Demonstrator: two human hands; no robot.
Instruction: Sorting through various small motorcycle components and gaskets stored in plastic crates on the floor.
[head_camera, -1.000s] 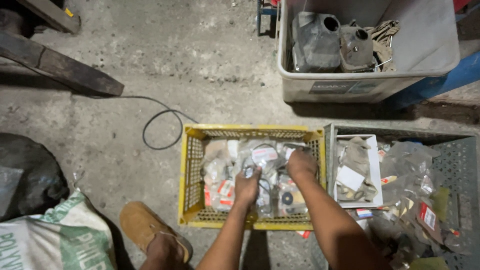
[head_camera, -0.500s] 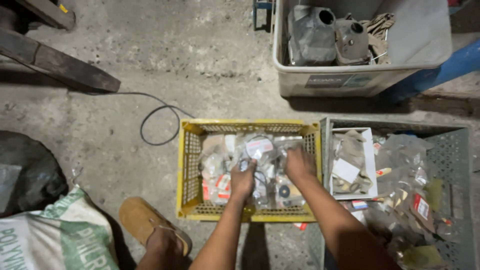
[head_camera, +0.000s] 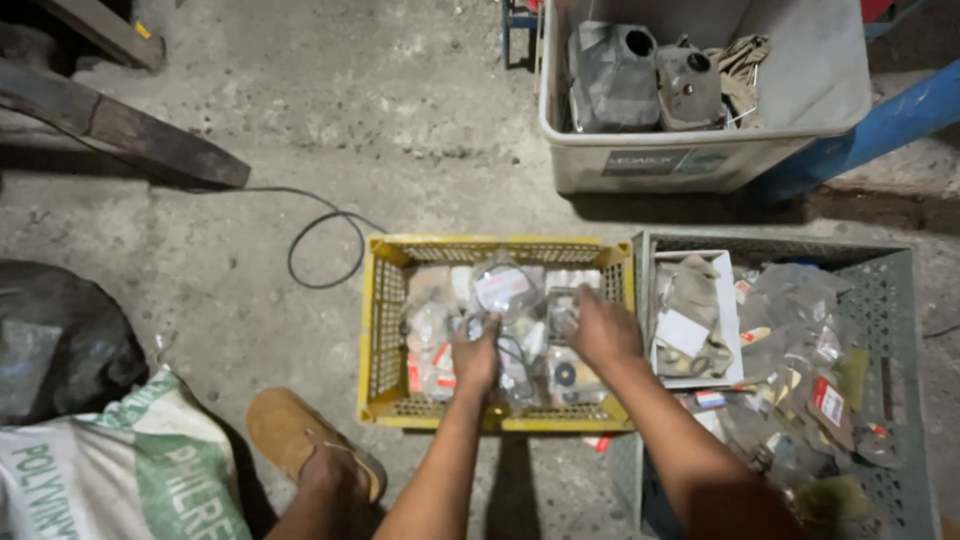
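Yellow plastic mesh forms the crate (head_camera: 385, 330) that sits on the concrete floor (head_camera: 250, 130) at the middle of the view, and both hands are down inside it among a heap of small clear plastic packets (head_camera: 500, 290) — bagged parts, some with red-and-white labels. The left hand (head_camera: 475, 355) lies at about 6 o'clock in the crate, its fingers curled down over the packets just beneath it; whether its grip pinches one or only presses on them cannot be told. The right hand (head_camera: 600, 328) is at about 4 o'clock in the crate, just beside the left, knuckles up, its fingers bent onto a small clear bag (head_camera: 560, 310) at its fingertips — the grip looks closed on that bag, though the fingertips are hidden.

At 3 o'clock from the yellow crate, touching its side, stands a grey mesh crate (head_camera: 880, 300) holding a white open box (head_camera: 725, 300) and more bagged parts. At 1 o'clock, well apart, a pale grey tub (head_camera: 700, 160) carries grey metal housings (head_camera: 610, 75). A black cable (head_camera: 325, 235) loops on the floor at 10 o'clock. At 8 o'clock a tan shoe (head_camera: 290, 440) rests near a printed white-and-green sack (head_camera: 120, 470).
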